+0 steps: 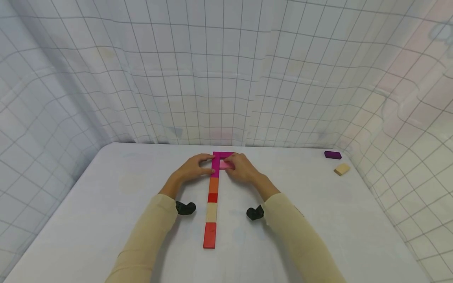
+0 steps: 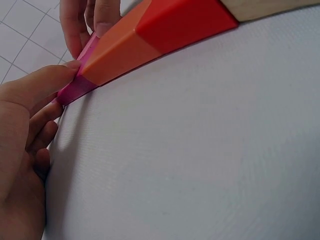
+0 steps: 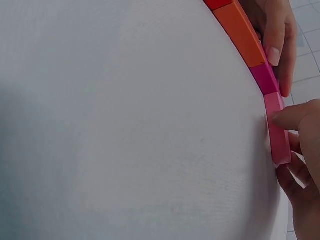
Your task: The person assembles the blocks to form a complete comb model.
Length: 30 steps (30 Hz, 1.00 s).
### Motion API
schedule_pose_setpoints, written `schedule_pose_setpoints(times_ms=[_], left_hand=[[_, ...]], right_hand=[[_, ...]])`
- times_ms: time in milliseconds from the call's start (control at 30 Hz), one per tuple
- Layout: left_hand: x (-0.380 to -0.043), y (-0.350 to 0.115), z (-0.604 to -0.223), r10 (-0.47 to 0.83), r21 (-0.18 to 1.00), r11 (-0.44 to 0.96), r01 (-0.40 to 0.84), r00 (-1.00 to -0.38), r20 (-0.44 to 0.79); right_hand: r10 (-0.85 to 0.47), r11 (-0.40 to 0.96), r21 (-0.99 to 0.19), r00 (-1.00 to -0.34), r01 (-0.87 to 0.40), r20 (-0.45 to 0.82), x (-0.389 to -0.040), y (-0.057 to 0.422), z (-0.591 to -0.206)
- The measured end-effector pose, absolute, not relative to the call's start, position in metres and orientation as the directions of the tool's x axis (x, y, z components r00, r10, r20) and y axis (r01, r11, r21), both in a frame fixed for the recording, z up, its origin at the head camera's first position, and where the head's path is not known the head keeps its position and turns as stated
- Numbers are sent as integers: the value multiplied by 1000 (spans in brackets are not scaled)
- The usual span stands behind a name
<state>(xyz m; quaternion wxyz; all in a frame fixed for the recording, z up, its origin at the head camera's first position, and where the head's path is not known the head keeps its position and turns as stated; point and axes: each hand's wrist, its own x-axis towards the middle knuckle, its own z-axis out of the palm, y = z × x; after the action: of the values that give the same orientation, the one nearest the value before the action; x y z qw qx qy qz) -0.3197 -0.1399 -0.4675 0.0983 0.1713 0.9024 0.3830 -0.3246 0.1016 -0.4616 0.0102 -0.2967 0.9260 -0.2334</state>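
Note:
A straight row of flat blocks runs away from me on the white table. At its far end lies a long magenta block point(image 1: 215, 167). My left hand point(image 1: 192, 168) holds it from the left, thumb and index finger spread along its length. From the right, my right hand point(image 1: 241, 168) pinches a pink block point(image 3: 278, 131) that sticks out sideways beside the magenta one. A second magenta block point(image 1: 226, 155) lies crosswise at the far end, partly hidden by the right fingers. Nearer me follow an orange block point(image 1: 214, 184), a red block point(image 1: 212, 197), a beige block point(image 1: 211, 212) and another red block point(image 1: 210, 235).
At the far right of the table are a dark purple block point(image 1: 332, 155) and a beige wooden block point(image 1: 342, 169). A white curtain with a grid pattern point(image 1: 226, 78) hangs behind the table and along both sides. Dark wrist devices point(image 1: 185, 208) stick out from both sleeves.

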Motion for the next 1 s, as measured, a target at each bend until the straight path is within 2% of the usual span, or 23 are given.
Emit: schedule_pose_setpoints(times_ms=[167, 500, 833, 1000], left_hand=[[-322, -141, -470, 396, 725, 639, 255, -918, -27], [-320, -140, -469, 374, 723, 652, 229, -926, -45], [-317, -138, -468, 362, 717, 662, 217, -931, -53], [-318, -139, -469, 363, 722, 658, 215, -930, -54]], right_hand=[[-581, 711, -402, -804, -577, 126, -323, 106, -456], [-547, 672, -529, -829, -519, 118, -322, 130, -442], [-554, 662, -526, -821, -534, 137, -320, 161, -428], [-520, 675, -545, -845, -498, 128, -320, 178, -425]])
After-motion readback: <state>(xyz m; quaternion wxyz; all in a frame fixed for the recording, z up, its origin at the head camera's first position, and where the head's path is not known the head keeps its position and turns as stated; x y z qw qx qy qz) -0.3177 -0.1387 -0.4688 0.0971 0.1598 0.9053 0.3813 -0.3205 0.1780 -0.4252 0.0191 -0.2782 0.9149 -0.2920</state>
